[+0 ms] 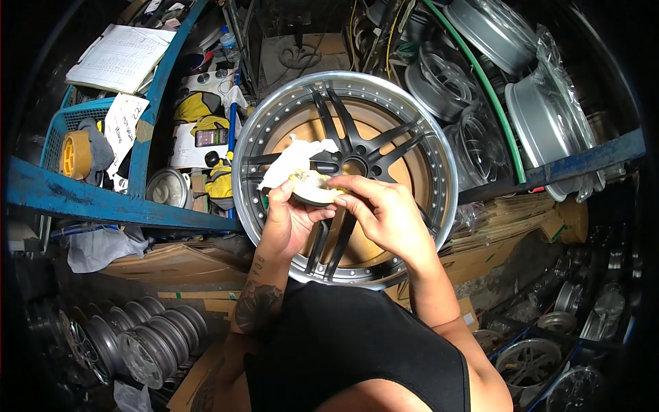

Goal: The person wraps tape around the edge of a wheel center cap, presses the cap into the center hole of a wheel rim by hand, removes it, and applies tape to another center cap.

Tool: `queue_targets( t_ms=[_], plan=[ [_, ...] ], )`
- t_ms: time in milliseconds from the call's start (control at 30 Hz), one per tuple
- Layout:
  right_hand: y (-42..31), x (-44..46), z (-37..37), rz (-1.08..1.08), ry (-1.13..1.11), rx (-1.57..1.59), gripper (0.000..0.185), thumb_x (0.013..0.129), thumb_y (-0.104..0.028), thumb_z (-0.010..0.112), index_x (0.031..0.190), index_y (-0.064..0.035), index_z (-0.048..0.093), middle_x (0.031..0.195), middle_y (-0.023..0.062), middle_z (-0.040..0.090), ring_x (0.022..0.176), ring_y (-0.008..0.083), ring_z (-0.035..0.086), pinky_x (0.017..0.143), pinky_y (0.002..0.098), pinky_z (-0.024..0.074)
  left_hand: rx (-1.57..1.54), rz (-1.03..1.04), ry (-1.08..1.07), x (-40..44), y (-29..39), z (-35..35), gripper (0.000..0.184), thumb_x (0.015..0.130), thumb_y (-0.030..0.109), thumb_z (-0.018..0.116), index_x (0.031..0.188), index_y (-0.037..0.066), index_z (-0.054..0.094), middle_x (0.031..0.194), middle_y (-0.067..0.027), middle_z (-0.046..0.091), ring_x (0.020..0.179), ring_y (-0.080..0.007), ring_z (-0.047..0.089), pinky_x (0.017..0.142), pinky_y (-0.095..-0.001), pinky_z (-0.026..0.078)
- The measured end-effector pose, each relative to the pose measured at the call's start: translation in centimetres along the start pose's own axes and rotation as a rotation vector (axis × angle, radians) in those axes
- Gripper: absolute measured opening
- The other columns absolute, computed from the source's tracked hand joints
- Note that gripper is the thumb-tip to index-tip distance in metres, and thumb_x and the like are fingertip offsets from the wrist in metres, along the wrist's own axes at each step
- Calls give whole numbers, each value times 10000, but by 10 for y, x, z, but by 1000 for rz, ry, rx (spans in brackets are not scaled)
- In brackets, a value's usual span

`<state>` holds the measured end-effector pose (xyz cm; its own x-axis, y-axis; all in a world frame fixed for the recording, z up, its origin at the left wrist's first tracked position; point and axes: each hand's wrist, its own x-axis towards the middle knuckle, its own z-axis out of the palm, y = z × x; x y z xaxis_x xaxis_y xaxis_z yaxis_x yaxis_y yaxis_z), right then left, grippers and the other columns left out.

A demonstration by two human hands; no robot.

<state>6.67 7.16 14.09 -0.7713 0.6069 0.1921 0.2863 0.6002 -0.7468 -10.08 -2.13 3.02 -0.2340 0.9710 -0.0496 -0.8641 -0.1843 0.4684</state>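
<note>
A large wheel rim (447,158) with black spokes and a silver lip lies in front of me. Above its left half, my left hand (292,220) grips a round pale pad (314,195) with a dark underside and a yellowish, smudged top. The thumb and fingers of my right hand (381,213) are closed on the pad's right edge. A crumpled white cloth (292,161) hangs just behind the pad, over the spokes; what holds it up is hidden.
Blue shelf bars (123,199) run along the left, with a basket (58,134), papers (120,58) and a phone (211,137). Wrapped rims (549,117) stand at the right. More rims (161,343) sit lower left, near cardboard (178,264).
</note>
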Motion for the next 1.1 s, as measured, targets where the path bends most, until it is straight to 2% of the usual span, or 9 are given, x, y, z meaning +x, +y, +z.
queue_targets(
  t_ms=[233,333,467,567,700,800,833,1033,1100],
  plan=[
    [8,0,9,-38,85,-82,162,930,-142,713,1071,-82,768,1009,118,773,855,327,754,749,393,599,-13,-77,-49,3,2,-2,583,1080,439,439,1406,-41,485,1242,-234,683,970,-320,751,811,-436,661],
    [12,-1,11,-29,121,-132,154,933,-163,709,1045,-82,777,989,121,772,848,331,752,741,396,596,71,-127,-16,2,2,4,538,1106,418,420,1400,-28,492,1290,-206,650,1068,-291,719,901,-394,626],
    [10,-1,9,120,78,-168,168,934,-153,743,1060,-47,771,983,165,767,852,343,756,737,369,585,334,128,93,0,-14,18,424,1078,203,558,1419,-38,482,1325,-176,618,1159,-224,661,1004,-360,551],
    [12,-1,12,88,71,-137,198,954,-236,700,1079,-98,768,861,142,755,810,346,745,708,418,581,555,369,96,2,-22,16,527,962,-44,692,1442,-62,473,1291,-139,624,1160,-167,628,1034,-329,509],
    [-3,-2,0,142,-57,-27,382,993,-240,682,1350,-117,625,881,197,750,832,371,749,710,432,570,580,327,164,4,-12,-2,390,998,29,669,1358,-78,566,1210,-117,679,1132,-161,645,1033,-321,506],
    [2,-6,2,85,30,262,413,976,-117,719,1374,-66,618,960,156,769,803,194,752,729,313,565,459,225,168,7,2,-10,365,1058,173,606,1331,-68,592,1173,-122,698,1055,-193,710,894,-328,603],
    [4,-6,2,101,9,232,406,982,-88,709,1374,-43,612,1000,157,778,890,184,760,781,321,578,462,222,171,7,3,-9,370,1061,186,599,1330,-68,592,1171,-127,699,1047,-201,717,871,-337,618],
    [12,-6,8,146,32,167,386,983,-92,708,1357,-54,622,981,187,771,887,221,775,788,330,585,372,172,140,7,6,-5,419,1079,248,545,1335,-82,576,1184,-172,694,1040,-249,737,829,-390,665],
    [17,-5,9,131,25,151,393,985,-127,691,1369,-92,613,1037,219,762,936,338,761,802,386,591,324,148,141,6,4,-4,446,1088,269,516,1338,-97,564,1195,-195,689,1037,-268,740,829,-399,670]
  ],
)
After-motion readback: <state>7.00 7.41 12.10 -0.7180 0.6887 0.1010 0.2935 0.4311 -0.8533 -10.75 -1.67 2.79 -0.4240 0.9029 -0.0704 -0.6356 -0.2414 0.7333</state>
